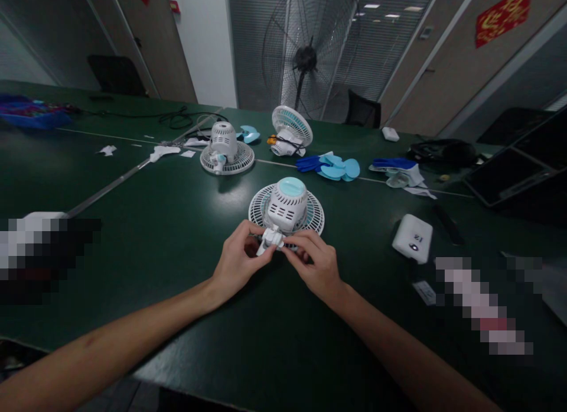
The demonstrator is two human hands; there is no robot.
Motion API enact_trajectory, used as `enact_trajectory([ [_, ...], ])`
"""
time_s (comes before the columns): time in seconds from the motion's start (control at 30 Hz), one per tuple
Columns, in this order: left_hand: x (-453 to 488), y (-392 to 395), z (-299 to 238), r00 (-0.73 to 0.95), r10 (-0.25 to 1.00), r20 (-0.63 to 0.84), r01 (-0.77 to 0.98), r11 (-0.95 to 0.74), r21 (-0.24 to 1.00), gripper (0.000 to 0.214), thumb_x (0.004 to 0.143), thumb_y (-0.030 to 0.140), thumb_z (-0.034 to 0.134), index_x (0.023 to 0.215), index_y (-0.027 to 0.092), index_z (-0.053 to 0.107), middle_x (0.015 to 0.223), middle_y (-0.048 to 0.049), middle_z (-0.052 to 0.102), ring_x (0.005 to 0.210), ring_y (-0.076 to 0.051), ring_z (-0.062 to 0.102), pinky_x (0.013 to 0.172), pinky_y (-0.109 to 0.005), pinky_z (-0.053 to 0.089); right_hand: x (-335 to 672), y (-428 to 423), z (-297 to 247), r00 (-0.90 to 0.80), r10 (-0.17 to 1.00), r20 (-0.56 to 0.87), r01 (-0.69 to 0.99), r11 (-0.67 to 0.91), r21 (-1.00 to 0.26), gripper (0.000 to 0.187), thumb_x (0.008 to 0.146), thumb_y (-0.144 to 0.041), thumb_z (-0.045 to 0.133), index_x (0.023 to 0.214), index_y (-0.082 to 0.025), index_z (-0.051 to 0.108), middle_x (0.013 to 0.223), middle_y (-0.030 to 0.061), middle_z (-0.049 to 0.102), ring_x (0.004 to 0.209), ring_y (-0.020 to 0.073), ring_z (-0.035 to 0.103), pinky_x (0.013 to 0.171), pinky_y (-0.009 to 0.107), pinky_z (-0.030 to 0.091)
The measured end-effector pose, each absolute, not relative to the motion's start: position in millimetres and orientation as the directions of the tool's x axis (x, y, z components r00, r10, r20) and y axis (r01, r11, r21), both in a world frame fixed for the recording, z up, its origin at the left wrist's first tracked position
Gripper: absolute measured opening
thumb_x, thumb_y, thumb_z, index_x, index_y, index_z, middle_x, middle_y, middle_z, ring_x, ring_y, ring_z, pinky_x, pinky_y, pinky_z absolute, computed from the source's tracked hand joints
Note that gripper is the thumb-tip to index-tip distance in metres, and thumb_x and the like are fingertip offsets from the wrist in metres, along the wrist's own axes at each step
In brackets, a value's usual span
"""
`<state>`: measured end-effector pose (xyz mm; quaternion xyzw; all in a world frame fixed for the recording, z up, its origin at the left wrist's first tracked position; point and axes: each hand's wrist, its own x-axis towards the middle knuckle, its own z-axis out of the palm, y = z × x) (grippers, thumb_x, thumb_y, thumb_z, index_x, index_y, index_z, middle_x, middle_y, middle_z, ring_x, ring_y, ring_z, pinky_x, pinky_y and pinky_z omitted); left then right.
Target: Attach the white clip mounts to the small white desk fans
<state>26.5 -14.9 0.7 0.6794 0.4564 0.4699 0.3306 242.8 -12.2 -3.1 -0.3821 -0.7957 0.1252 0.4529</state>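
Observation:
A small white fan with a pale blue rear cap lies face down on its round grille in front of me. At its near side is a small white plastic bracket, pinched from both sides. My left hand grips its left part between thumb and fingertips. From the right, my right hand closes its thumb and forefinger on the bracket's other edge. The fingertips partly cover the bracket, so I cannot tell how it joins the fan. My right hand's fingers also lie close to the grille's near rim.
Beyond stand another face-down fan and a tilted fan. Light blue fan blades lie by blue gloves. A white box-shaped device sits at right, a metal strip at left, and a large floor fan behind the green table.

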Motion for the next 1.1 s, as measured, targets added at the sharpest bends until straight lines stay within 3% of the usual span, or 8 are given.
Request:
enact_trajectory([
  [0.27,26.0,-15.0,1.2,0.145,0.931,0.334,0.304,-0.363,0.881,0.025,0.091,0.031,0.075,0.107,0.019,0.061,0.097,-0.0025,0.067,0.069,-0.013,0.064,0.059,-0.024,0.050,242.9,-11.8,-0.2,-0.294,0.725,0.623,0.489,0.674,-0.553,0.014,0.099,-0.026,0.067,0.112,-0.024,0.072,0.103,0.0053,0.069,0.068,0.0122,0.065,0.059,0.028,0.057],
  [1.1,26.5,-15.2,1.3,0.157,0.930,0.332,0.305,-0.365,0.879,0.025,0.091,0.030,0.075,0.108,0.020,0.061,0.097,-0.0023,0.066,0.069,-0.013,0.063,0.059,-0.024,0.049,241.8,-7.7,-1.1,-0.287,0.754,0.591,0.478,0.648,-0.594,0.013,0.102,-0.026,0.063,0.102,-0.023,0.075,0.097,0.0063,0.072,0.083,0.0185,0.070,0.070,0.034,0.059],
])
